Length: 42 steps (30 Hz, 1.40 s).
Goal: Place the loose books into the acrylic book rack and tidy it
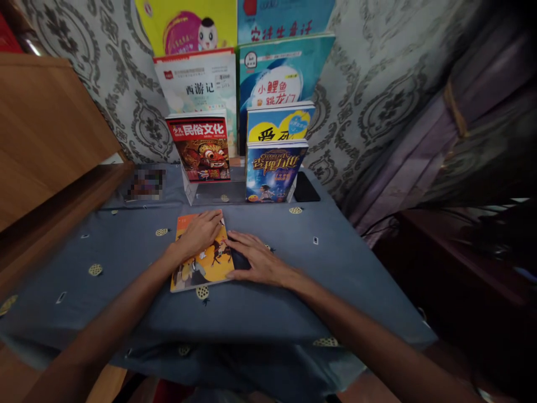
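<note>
An orange and yellow picture-covered book (216, 267) lies flat on the table, slightly turned, its front cover up. Across its upper half rests my left hand (201, 230), palm down with the fingers stretched out. My right hand (258, 260) is at the book's right edge, fingers extended and the thumb apart near the lower right corner. The fingertips and thumb appear to touch the edge, but neither hand is wrapped around the book. A dark shadow lies beneath the right palm.
Behind the book, a clear tiered stand (210, 193) holds several upright books, among them a red one (205, 148) and a blue one (272, 173). A dark flat object (307, 187) lies right of it. A blue pineapple-print cloth (335, 268) covers the table; a wooden panel (54, 134) borders the left.
</note>
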### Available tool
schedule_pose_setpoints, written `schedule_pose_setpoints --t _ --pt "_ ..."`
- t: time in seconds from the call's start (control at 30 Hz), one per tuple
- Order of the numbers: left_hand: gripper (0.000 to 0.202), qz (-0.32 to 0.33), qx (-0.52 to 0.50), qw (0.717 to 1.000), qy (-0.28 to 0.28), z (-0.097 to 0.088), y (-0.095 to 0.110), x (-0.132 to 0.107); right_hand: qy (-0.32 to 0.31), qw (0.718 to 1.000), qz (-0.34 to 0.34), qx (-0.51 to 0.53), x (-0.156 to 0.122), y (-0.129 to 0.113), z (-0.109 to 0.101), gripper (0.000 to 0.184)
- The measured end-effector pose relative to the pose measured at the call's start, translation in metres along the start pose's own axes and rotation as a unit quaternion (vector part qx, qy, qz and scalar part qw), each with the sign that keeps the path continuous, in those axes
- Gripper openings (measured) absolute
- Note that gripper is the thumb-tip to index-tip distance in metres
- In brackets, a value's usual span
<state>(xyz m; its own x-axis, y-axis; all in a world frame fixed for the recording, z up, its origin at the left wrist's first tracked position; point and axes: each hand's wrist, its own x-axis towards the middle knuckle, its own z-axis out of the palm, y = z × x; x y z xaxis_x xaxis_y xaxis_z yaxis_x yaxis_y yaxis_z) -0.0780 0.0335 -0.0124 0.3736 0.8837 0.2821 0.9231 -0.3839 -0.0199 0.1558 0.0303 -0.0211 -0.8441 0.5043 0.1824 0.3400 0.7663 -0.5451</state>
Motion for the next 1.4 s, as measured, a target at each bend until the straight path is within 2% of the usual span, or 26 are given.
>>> schedule_pose_setpoints --t 0.17,0.3,0.53,0.87,1.4 --pt "0.041 0.004 -0.028 0.999 0.038 0.008 -0.004 -0.005 0.019 0.999 -0.026 0.015 0.021 0.003 0.003 0.067" --pt "0.043 0.004 -0.048 0.998 0.042 0.015 -0.008 -0.005 0.05 0.999 0.011 -0.011 0.05 0.011 0.013 0.057" --pt "0.047 -0.027 -0.06 0.996 0.063 0.024 -0.014 -0.004 0.095 0.994 0.03 -0.036 0.085 0.02 0.02 0.056" --pt "0.048 -0.017 -0.059 0.997 0.045 0.017 -0.01 -0.003 0.106 0.993 0.031 -0.038 0.092 0.019 0.015 0.046" --pt "0.048 -0.073 -0.042 0.996 -0.021 0.01 -0.008 -0.009 0.077 0.993 0.063 -0.065 0.09 0.021 0.017 0.055"
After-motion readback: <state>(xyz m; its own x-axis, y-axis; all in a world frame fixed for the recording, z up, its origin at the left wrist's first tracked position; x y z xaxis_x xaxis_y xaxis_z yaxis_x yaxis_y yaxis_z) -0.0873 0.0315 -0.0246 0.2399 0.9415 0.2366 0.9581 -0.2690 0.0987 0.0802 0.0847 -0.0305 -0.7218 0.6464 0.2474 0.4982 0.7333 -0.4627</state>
